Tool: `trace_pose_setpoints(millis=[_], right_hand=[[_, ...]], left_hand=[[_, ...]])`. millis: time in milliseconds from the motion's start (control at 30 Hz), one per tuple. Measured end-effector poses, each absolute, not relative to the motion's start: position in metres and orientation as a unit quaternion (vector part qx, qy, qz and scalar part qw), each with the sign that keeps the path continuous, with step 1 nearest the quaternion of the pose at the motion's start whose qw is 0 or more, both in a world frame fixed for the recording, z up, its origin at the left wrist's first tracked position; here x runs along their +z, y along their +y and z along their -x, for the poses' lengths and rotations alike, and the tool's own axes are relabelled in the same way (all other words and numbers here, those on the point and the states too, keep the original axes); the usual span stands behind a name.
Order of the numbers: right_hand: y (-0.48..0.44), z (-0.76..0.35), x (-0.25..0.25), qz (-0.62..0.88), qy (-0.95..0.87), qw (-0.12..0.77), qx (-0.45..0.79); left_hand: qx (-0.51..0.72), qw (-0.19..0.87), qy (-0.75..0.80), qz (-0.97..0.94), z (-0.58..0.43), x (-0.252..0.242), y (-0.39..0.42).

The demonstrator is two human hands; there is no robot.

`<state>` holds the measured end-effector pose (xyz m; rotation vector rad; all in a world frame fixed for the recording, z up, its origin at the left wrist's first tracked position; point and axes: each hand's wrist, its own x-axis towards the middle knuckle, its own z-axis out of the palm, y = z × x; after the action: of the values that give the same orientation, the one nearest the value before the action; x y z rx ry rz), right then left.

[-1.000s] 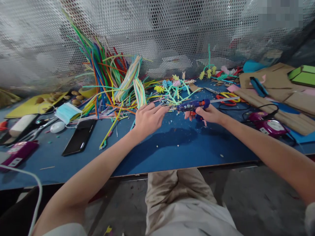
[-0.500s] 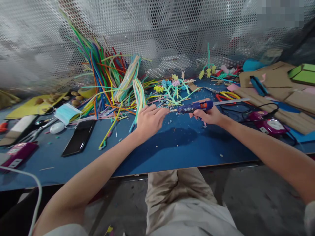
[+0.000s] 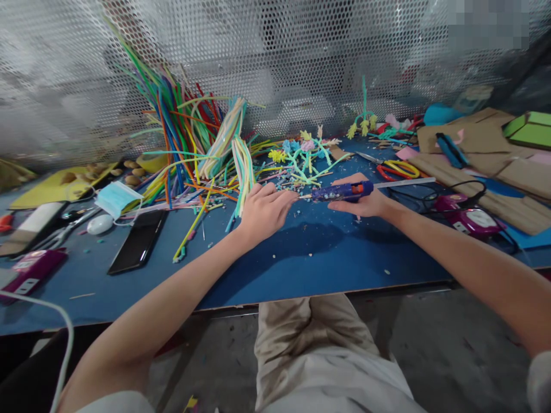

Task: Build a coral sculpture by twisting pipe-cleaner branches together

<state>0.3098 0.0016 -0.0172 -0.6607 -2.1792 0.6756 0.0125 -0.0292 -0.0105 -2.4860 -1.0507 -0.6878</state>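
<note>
My right hand (image 3: 361, 198) holds a dark blue glue gun (image 3: 340, 192) by its body, with its nozzle toward the left and a pale glue stick (image 3: 407, 183) out of its rear end. My left hand (image 3: 266, 213) is closed in a pinch right by the nozzle; what it pinches is too small to make out. Behind the gun, pipe-cleaner flowers (image 3: 307, 158) in pink, blue and yellow lie on the blue tabletop (image 3: 301, 269). A pale bundle of pipe cleaners (image 3: 243, 169) lies just behind my left hand.
At the left are a black phone (image 3: 138, 241), a face mask (image 3: 118, 199) and a purple box (image 3: 37, 271). Colourful pipe cleaners (image 3: 167, 132) stand against the mesh wall (image 3: 301, 57). At the right lie scissors (image 3: 398, 170), a magenta device (image 3: 469, 218) with a cable, and cardboard (image 3: 469, 137).
The fingers of my right hand have straightened somewhat around the glue gun, which has shifted very slightly. My left hand has stayed nearly in place.
</note>
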Motion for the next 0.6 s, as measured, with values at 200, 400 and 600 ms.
trace_pose_setpoints(millis=[200,400,600], right_hand=[[0.0026,-0.3128,-0.0149,0.256,-0.850,0.353,0.297],[0.0041,-0.3142,-0.0178,0.263,-0.845,0.351,0.307],[0.0032,-0.3126,-0.0167,0.260,-0.841,0.354,0.315]], left_hand=[[-0.237,0.183,-0.371,0.879,-0.0123,-0.0116,-0.0278],[-0.240,0.187,-0.369,0.878,-0.0126,-0.0119,-0.0268],[-0.246,0.200,-0.357,0.879,-0.0131,-0.0128,-0.0265]])
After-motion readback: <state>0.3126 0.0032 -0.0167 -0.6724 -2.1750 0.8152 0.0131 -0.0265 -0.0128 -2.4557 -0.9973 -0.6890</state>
